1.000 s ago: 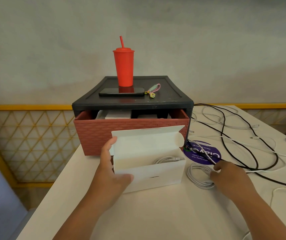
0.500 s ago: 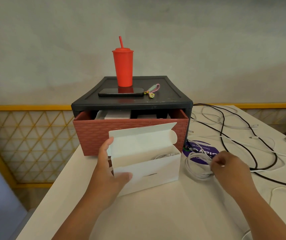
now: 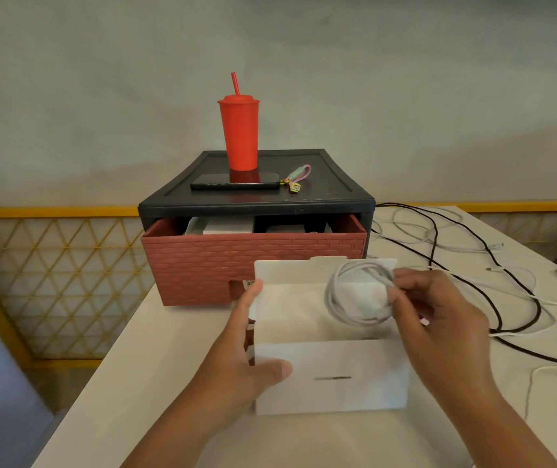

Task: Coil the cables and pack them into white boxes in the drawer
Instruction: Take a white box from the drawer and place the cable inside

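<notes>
On the white table (image 3: 142,400), loose cables (image 3: 506,275); grey wall (image 3: 405,79) behind

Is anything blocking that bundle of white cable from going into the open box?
Nothing visible does. The right hand holds the coiled white cable just over the white box's open top. The flap is folded back toward the drawer, and the left hand grips only the box's left end.

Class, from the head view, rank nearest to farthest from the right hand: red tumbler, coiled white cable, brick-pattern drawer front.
1. Coiled white cable: held by the right hand, above the white box.
2. Brick-pattern drawer front: behind the box.
3. Red tumbler: atop the black cabinet, farthest back.
</notes>
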`<state>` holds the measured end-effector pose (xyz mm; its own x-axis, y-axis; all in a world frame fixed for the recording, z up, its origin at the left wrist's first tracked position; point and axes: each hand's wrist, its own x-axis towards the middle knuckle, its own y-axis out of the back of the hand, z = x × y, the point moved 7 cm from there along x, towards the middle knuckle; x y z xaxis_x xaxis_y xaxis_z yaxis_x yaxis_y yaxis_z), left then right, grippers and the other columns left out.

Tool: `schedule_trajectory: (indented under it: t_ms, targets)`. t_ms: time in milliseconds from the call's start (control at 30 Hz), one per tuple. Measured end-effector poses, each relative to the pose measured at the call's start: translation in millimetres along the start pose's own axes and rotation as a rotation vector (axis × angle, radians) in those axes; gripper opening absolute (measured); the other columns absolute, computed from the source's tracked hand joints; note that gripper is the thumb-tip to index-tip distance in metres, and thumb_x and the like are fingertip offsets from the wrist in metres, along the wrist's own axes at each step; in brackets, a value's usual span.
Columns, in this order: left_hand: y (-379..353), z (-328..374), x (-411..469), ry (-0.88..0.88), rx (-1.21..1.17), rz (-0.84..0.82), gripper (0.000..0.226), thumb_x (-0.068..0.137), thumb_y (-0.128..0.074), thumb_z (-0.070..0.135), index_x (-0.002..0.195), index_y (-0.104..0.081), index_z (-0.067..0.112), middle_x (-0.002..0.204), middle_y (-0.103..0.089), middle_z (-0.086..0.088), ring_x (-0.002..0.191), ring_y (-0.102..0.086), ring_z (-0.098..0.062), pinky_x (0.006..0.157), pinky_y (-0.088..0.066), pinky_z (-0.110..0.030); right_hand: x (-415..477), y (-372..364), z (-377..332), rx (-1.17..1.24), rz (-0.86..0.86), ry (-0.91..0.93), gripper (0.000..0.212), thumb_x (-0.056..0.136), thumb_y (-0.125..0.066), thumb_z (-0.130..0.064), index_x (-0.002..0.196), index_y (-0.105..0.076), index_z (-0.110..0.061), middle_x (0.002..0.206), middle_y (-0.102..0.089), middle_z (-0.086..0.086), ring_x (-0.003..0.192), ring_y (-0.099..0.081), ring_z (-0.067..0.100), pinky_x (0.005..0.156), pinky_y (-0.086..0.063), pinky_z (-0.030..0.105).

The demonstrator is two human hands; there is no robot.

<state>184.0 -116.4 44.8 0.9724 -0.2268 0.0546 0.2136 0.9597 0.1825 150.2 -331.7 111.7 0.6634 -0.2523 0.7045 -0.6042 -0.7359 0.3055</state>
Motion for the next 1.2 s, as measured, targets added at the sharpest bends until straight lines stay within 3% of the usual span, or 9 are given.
schedule_trajectory:
  t_ms: [133, 233, 333, 500, 733, 833, 1000, 1100, 1200]
  targets:
    - [-10.3, -3.8, -2.6, -0.011, -0.015, -0.079, 0.098, 0.07, -0.074, -0.006, 0.122, -0.03, 0.066, 0.108, -0.064, 0.001, 0.095, -0.067, -0.014, 0.077, -0.052, -0.027, -7.2, -17.1, -15.1, -0.093, -0.131, 0.236, 0.008, 0.081, -0.054, -0.022, 0.084, -0.051, -0.03, 0.101, -0.056, -0.018, 0.085, -0.056, -0.004, 0.074, -0.041, 0.003]
    - [-8.9, -3.7, -1.8, -0.031, -0.011, -0.067, 0.097, 0.064, -0.076, 0.003, 0.113, -0.032, 0.074, 0.106, -0.063, 0.004, 0.096, -0.066, -0.013, 0.076, -0.052, -0.026, -10.7, -26.9, -21.3, -0.171, -0.26, 0.342, 0.003, 0.08, -0.051, -0.023, 0.081, -0.052, -0.025, 0.087, -0.063, -0.009, 0.075, -0.056, 0.007, 0.062, -0.046, 0.013]
    - [-11.0, -1.4, -2.6, -0.043, 0.006, -0.087, 0.096, 0.063, -0.074, 0.006, 0.109, -0.032, 0.079, 0.119, -0.059, 0.006, 0.105, -0.063, -0.013, 0.084, -0.053, -0.031, -15.4, -37.4, -18.8, -0.249, -0.398, 0.281, 0.011, 0.076, -0.06, -0.017, 0.074, -0.054, -0.026, 0.075, -0.064, -0.009, 0.065, -0.057, 0.01, 0.052, -0.049, 0.029]
    - [-14.5, 6.4, -5.5, -0.115, 0.153, -0.092, 0.099, 0.074, -0.072, 0.006, 0.113, -0.02, 0.08, 0.136, -0.038, 0.03, 0.124, -0.042, 0.004, 0.1, -0.039, -0.02, -18.8, -48.1, -15.8, -0.181, -0.601, 0.102, 0.036, 0.081, -0.064, -0.011, 0.059, -0.051, -0.035, 0.073, -0.057, -0.015, 0.083, -0.054, 0.006, 0.065, -0.045, 0.018]
    - [-17.1, 7.9, -6.9, -0.108, 0.144, -0.112, 0.095, 0.07, -0.071, 0.008, 0.113, -0.024, 0.079, 0.128, -0.054, 0.014, 0.114, -0.056, -0.009, 0.099, -0.047, -0.035, -29.4, -54.9, -18.2, -0.201, -0.869, 0.08, 0.018, 0.093, -0.049, -0.033, 0.085, -0.064, -0.027, 0.094, -0.058, -0.017, 0.088, -0.054, 0.002, 0.08, -0.045, 0.022]
    - [-17.4, 6.9, -6.7, -0.096, 0.151, -0.105, 0.093, 0.065, -0.069, 0.016, 0.116, -0.022, 0.078, 0.134, -0.049, 0.01, 0.12, -0.053, -0.018, 0.101, -0.044, -0.043, -32.3, -54.8, -19.8, -0.239, -0.899, 0.106, 0.017, 0.091, -0.051, -0.038, 0.088, -0.066, -0.029, 0.104, -0.054, -0.024, 0.094, -0.053, -0.001, 0.079, -0.042, 0.016]
    - [-13.8, 4.3, -4.4, -0.093, 0.156, -0.085, 0.093, 0.063, -0.071, 0.02, 0.119, -0.021, 0.076, 0.142, -0.043, 0.007, 0.127, -0.046, -0.023, 0.102, -0.043, -0.047, -36.7, -56.2, -20.2, -0.412, -0.903, 0.187, 0.031, 0.091, -0.047, -0.046, 0.116, -0.06, -0.032, 0.125, -0.042, -0.032, 0.108, -0.047, -0.003, 0.067, -0.027, -0.001]
    - [-9.9, 4.4, -3.4, -0.092, 0.163, -0.067, 0.092, 0.064, -0.069, 0.018, 0.117, -0.022, 0.077, 0.139, -0.046, 0.008, 0.122, -0.05, -0.019, 0.099, -0.046, -0.045, -35.2, -57.1, -22.5, -0.419, -0.837, 0.24, 0.029, 0.09, -0.049, -0.044, 0.114, -0.06, -0.033, 0.122, -0.044, -0.028, 0.098, -0.046, -0.002, 0.063, -0.027, 0.0]
    - [-2.7, 3.0, -2.1, -0.077, 0.162, -0.049, 0.094, 0.07, -0.072, 0.011, 0.113, -0.023, 0.079, 0.135, -0.049, 0.009, 0.12, -0.053, -0.018, 0.099, -0.046, -0.041, -26.2, -50.5, -18.9, -0.362, -0.688, 0.251, 0.021, 0.08, -0.058, -0.041, 0.096, -0.069, -0.032, 0.103, -0.056, -0.023, 0.08, -0.051, -0.002, 0.063, -0.035, 0.003]
